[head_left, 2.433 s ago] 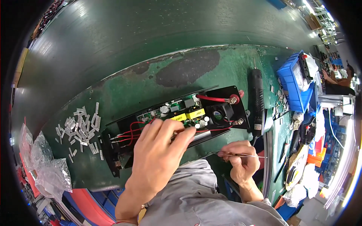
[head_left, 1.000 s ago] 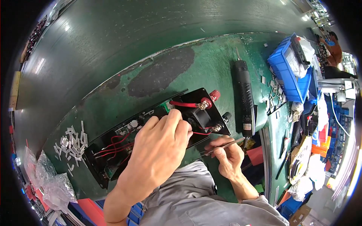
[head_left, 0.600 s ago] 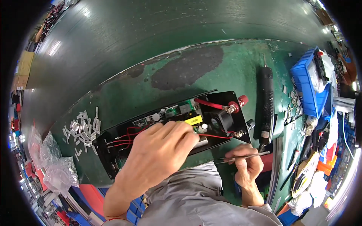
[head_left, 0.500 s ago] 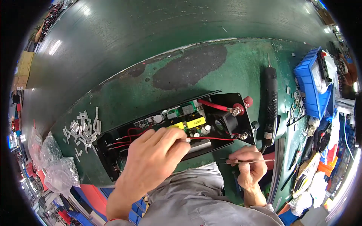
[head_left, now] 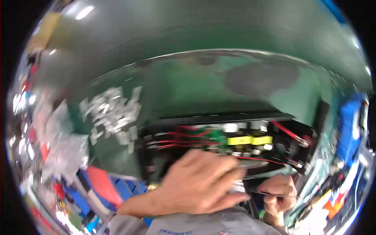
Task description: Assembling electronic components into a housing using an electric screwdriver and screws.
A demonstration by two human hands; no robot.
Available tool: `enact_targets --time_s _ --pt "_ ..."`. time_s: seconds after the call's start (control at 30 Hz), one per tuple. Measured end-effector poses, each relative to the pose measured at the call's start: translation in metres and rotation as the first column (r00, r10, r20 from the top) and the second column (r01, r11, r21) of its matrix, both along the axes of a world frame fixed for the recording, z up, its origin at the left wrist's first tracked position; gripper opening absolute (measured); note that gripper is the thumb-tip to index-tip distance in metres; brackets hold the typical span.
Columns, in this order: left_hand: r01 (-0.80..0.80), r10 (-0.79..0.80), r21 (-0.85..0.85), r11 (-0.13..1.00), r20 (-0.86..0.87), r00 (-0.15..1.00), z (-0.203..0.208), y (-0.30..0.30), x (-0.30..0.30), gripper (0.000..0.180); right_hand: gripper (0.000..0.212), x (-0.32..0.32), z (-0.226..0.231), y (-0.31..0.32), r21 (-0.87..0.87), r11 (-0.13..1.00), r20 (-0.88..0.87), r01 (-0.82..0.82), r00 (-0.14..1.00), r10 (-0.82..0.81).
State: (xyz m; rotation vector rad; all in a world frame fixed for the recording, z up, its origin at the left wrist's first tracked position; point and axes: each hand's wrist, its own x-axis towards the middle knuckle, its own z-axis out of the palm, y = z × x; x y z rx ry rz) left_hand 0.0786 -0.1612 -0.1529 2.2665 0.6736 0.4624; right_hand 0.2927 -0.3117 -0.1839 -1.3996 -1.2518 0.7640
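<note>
A long black metal case (head_left: 231, 116) lies open on the green bench, with a green circuit board (head_left: 215, 136) and two yellow-wrapped components (head_left: 240, 140) inside. Several thin red wires (head_left: 172, 142) run at its left end; another thin red wire (head_left: 262, 159) crosses toward the right end. My left hand (head_left: 203, 180) is over the case's near edge, fingers curled in. A whitish patch shows between its thumb and forefinger, too blurred to name. To the right, my right hand (head_left: 280, 192) grips thin metal tweezers (head_left: 263, 192), their tips pointing left.
A pile of small silvery pieces (head_left: 111, 109) lies left of the case. Clear plastic bags (head_left: 66, 152) are at the far left. A blue bin (head_left: 347, 133) stands on the right, with a dark rod-like tool (head_left: 322, 113) between it and the case.
The whole view has shifted and blurred. My left hand has come off the middle of the case toward me and to the right. My right hand still holds the tweezers.
</note>
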Motion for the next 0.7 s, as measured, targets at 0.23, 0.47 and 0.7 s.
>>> enact_targets --time_s 0.23,0.47,0.7 --pt "-0.050 0.084 -0.127 0.991 0.285 0.955 -0.006 -0.043 0.001 0.044 0.028 -0.024 0.007 0.010 -0.244 0.927 0.261 -0.287 0.901 0.347" --pt "-0.025 0.154 -0.269 0.963 0.471 0.869 0.011 -0.058 -0.077 0.035 0.027 -0.054 0.014 0.009 -0.035 0.967 0.274 -0.251 0.928 0.251" --pt "-0.924 0.921 0.061 0.379 0.076 0.382 0.008 -0.023 -0.171 0.019 0.022 -0.060 0.021 -0.006 -0.115 0.990 0.294 -0.088 0.949 0.118"
